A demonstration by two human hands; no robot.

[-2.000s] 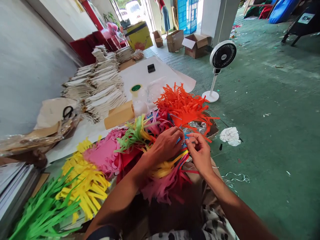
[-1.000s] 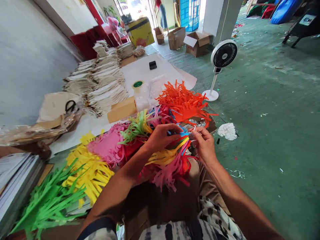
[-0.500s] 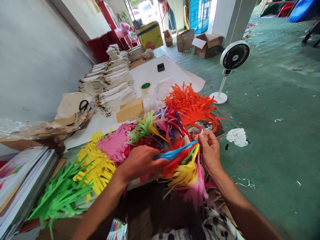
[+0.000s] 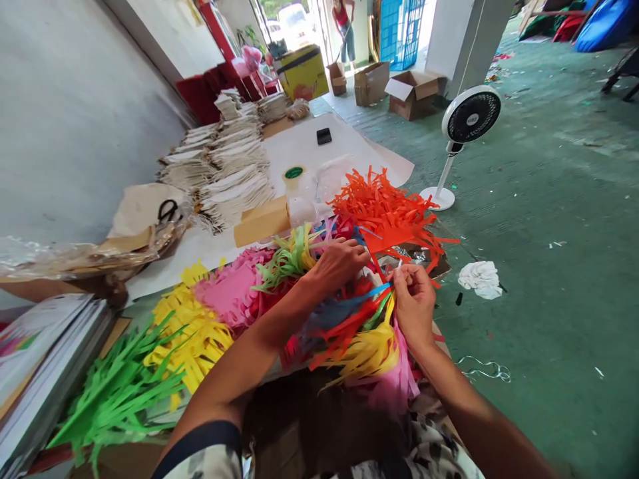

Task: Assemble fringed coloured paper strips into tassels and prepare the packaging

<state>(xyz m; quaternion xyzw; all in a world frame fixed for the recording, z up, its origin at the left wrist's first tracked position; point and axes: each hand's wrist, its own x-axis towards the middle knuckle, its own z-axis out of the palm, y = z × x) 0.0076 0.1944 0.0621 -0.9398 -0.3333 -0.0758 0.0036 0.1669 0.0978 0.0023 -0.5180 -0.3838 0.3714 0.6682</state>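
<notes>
My right hand [image 4: 415,296] pinches the gathered top of a tissue-paper tassel bunch. Blue strips [image 4: 344,306] spread left from its fingertips, while yellow strips [image 4: 372,349] and pink strips [image 4: 394,386] hang below them. A small white tip pokes out above the pinch. My left hand [image 4: 340,265] is closed, knuckles up, over the pile just left of the right hand; its fingertips and whatever they hold are hidden. Close beyond it lie a green and yellow tassel [image 4: 294,256] and a heap of orange fringed paper [image 4: 387,209].
Pink [image 4: 224,289], yellow [image 4: 187,332] and green fringed paper [image 4: 120,392] lie to the left. Beyond are a tape roll [image 4: 293,174], paper stacks [image 4: 234,173] and scissors [image 4: 168,211]. A fan [image 4: 472,116] stands right. Another person [image 4: 344,30] stands far back near cardboard boxes [image 4: 372,83].
My left hand has let go of the blue strips and moved forward and right over the pile. The right hand keeps its pinch. The person at the back has turned more upright into view.
</notes>
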